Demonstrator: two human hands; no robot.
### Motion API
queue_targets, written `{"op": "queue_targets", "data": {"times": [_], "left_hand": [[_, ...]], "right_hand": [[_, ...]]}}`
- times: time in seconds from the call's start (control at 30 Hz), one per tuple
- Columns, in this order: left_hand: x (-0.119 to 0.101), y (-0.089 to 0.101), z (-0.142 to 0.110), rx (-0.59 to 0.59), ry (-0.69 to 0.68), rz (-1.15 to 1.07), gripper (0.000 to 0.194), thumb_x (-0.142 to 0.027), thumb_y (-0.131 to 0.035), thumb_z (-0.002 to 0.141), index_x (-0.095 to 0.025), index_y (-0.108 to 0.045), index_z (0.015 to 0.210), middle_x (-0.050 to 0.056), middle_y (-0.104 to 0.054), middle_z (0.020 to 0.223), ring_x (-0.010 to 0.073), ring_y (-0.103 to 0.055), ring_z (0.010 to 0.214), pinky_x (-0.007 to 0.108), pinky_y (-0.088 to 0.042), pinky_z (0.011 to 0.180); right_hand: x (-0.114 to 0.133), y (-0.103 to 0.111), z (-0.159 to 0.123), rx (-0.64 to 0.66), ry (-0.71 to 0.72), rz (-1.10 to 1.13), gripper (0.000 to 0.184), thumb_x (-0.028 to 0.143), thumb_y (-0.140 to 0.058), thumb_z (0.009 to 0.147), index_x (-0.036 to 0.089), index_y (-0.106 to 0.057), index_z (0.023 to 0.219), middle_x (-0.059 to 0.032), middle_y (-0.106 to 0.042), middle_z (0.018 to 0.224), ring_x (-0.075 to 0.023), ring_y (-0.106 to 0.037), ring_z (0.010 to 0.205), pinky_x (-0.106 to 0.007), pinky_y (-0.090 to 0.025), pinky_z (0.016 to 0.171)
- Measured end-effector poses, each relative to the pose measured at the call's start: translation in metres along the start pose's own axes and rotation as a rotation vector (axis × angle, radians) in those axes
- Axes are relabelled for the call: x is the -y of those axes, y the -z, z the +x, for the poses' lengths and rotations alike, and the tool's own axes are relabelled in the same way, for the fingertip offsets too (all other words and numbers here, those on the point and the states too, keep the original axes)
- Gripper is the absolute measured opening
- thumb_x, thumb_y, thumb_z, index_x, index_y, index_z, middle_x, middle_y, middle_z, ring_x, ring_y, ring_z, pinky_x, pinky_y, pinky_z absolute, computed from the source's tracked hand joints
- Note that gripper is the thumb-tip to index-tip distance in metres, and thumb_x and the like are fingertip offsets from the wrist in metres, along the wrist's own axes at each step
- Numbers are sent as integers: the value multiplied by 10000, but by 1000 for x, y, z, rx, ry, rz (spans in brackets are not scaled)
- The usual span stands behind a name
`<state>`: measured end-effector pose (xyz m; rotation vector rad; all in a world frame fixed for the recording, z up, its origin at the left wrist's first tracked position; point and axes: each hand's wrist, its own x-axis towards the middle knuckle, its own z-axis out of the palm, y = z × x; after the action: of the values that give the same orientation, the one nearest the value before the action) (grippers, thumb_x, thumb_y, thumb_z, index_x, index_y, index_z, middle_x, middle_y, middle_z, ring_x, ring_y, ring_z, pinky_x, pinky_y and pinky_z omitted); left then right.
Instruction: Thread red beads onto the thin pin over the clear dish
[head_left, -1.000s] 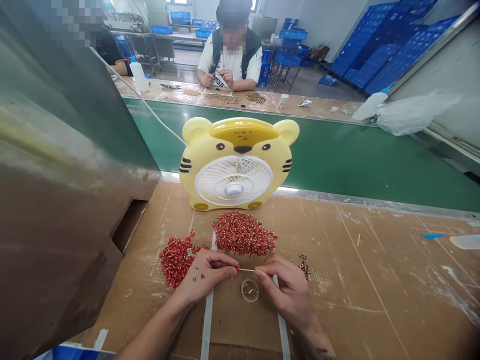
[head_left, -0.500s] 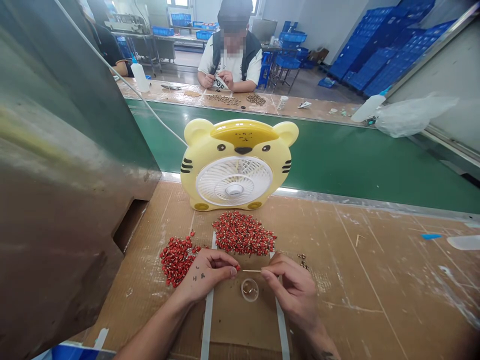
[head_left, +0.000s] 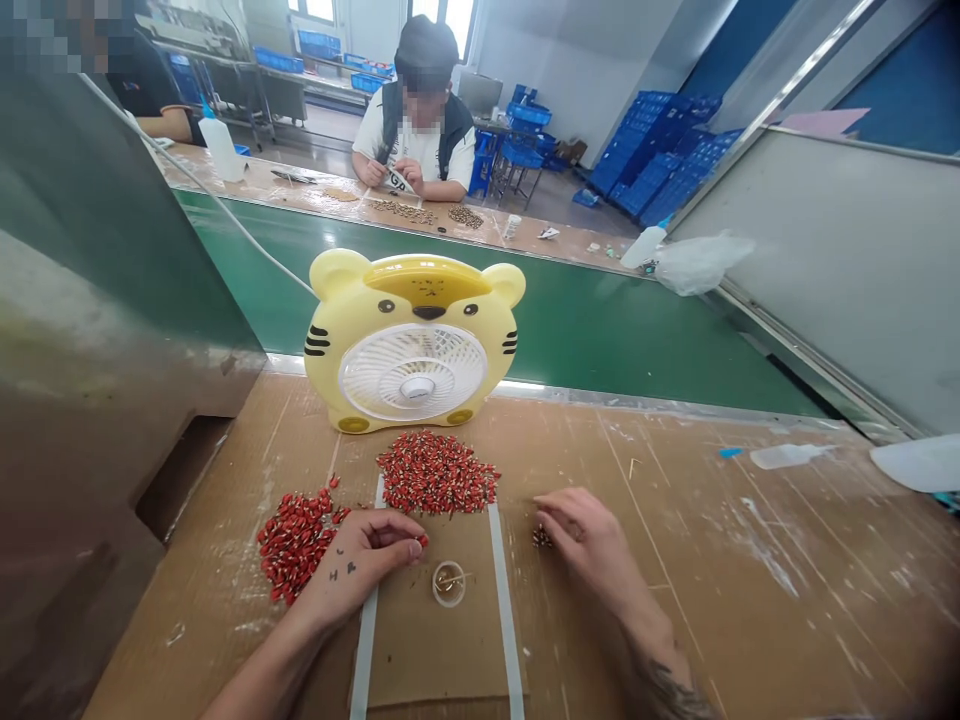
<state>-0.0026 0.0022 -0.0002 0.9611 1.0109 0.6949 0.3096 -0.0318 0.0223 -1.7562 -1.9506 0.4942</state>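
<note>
On cardboard, a clear cup sits between left hand and right hand.

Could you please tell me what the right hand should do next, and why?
Probably pinch one piece from the small brass pile, since the right hand is right over it and the left hand has a red piece at its fingertips.

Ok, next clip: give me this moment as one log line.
left hand: red piece at fingertips | right hand: over small metal bits | between hands: clear cup on cardboard | beyond: red pieces piled
</note>
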Motion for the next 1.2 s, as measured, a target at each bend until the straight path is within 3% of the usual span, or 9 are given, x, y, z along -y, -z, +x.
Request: {"op": "queue_targets", "data": {"times": [0.13, 0.33, 0.43, 0.5, 0.67, 0.93, 1.03, 1.2], "left_hand": [[-1, -1, 1, 3, 5, -13, 133, -258, -795, 700, -152, -770, 778, 34, -758, 731, 145, -653, 686, 219, -465, 663], [-2, 0, 1, -3, -20, -39, 142, -244, -802, 689, -148, -765, 786, 36, -756, 727, 154, -665, 698, 230, -480, 681], [-1, -1, 2, -6, -20, -37, 134, -232, -806, 679, -145, -761, 770, 21, -738, 685, 137, -643, 653, 220, -468, 655], [0, -1, 2, -4, -32, -29, 123, -230, -799, 687, -147, -760, 770, 15, -732, 682, 129, -633, 644, 215, -460, 648], [-2, -3, 2, 1, -65, -21, 123, -228, -800, 681, -141, -766, 761, 26, -733, 706, 130, -625, 656, 219, -457, 652], [-2, -6, 0, -11, -105, -55, 96, -200, -797, 673, -142, -780, 748, 31, -744, 703, 133, -634, 651, 223, -469, 657], [-3, -7, -1, -4, -110, -60, 91, -194, -794, 675, -142, -789, 750, 33, -745, 672, 137, -637, 622, 229, -473, 640], [-2, -7, -1, 0, -137, -87, 102, -198, -801, 675, -141, -794, 759, 34, -742, 659, 138, -635, 606, 231, -470, 623]], "right_hand": [[-21, 13, 10, 79, 36, -179, 135, 173, -601, 901, 188, -720, 964, -76, -700, 943, -252, -597, 925, -376, -491, 827], [-17, 1, 20, 173, 117, -282, 203, 110, -552, 892, 193, -733, 852, -73, -705, 833, -246, -591, 868, -359, -494, 785], [-16, -1, 25, 173, 120, -279, 244, 73, -530, 853, 194, -708, 737, -66, -681, 765, -239, -579, 806, -354, -481, 743], [-13, 0, 26, 154, 111, -268, 221, 65, -527, 829, 186, -699, 763, -60, -668, 768, -230, -578, 793, -344, -478, 727], [8, -2, 19, 104, 82, 39, 246, 128, -510, 868, 199, -719, 976, -48, -673, 845, -201, -612, 812, -307, -485, 730], [57, -45, 15, 108, 52, 551, 69, 228, -659, 879, 202, -719, 858, -35, -693, 829, -179, -634, 790, -289, -489, 754], [72, -54, 17, 106, 84, 633, 45, 206, -693, 859, 204, -731, 835, -34, -703, 821, -179, -647, 796, -291, -496, 754], [89, -53, 20, 131, 124, 584, 69, 182, -708, 852, 205, -735, 793, -32, -708, 799, -172, -654, 763, -285, -496, 720]]}}
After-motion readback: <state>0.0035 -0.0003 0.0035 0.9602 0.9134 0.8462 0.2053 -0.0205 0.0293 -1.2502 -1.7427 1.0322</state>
